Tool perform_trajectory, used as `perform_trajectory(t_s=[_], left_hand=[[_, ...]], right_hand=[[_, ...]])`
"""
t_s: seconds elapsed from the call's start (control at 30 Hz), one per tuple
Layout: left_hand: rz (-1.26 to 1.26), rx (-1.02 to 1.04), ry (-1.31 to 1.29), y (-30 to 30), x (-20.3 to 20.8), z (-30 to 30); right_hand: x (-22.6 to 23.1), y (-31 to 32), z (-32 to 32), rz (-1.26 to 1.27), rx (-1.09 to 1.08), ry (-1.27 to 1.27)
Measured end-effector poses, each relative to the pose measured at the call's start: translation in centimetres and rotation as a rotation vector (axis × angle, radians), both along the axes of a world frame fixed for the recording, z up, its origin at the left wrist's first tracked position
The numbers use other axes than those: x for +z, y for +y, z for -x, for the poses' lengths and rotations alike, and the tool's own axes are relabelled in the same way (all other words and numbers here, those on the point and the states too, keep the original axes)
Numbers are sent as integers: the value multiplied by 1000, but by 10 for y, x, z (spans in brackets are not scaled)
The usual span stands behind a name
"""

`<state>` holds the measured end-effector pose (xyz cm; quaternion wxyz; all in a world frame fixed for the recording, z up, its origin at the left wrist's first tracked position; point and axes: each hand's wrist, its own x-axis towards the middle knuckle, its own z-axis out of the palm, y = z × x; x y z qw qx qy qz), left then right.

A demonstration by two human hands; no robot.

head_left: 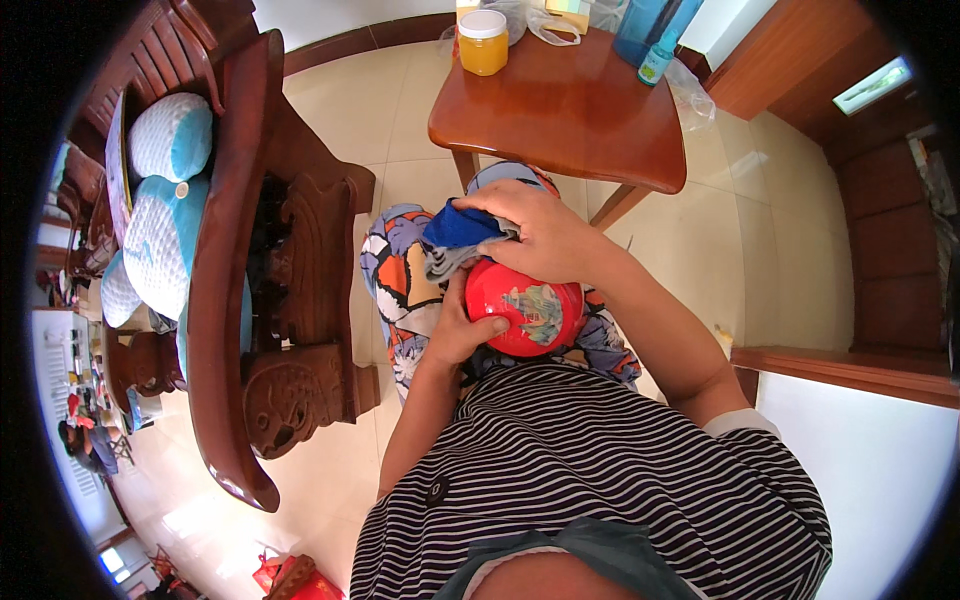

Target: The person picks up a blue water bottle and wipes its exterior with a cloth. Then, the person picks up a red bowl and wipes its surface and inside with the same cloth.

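Observation:
A round, glossy red container (572, 298) with a picture label on its face rests at my lap, over colourfully patterned trousers (405, 265). My left hand (462, 332) grips it by the left side, thumb lying across the red face. Above it, my right hand (545, 228) is closed on a blue and grey cloth (458, 228), and the cloth meets the container's upper left edge. Whether the container is a tin or a plastic box I cannot tell, since its sides and underside are hidden.
Ahead stands a small brown wooden table (560, 110) with a white-lidded jar of yellow contents (483, 45), a small teal bottle (655, 65) and plastic bags. On the left is a carved wooden bench (235, 250) with white and teal cushions (160, 235). Red bags (300, 578) lie behind on the tiles.

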<state>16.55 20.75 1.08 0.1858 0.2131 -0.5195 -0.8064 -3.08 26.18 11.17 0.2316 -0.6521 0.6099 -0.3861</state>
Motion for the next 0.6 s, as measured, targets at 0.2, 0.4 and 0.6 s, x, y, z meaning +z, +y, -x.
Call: perform_trajectory(t_s=[0.2,0.4,0.6], left_hand=[[-194,163,193,9,2,3],[-279,96,18,13,-6,-10],[-451,66,69,23,-6,-13]], right_hand=[[-14,50,-14,223,-269,-80],[-43,148,-43,66,-393,-339],[-34,147,-41,23,-486,-39]])
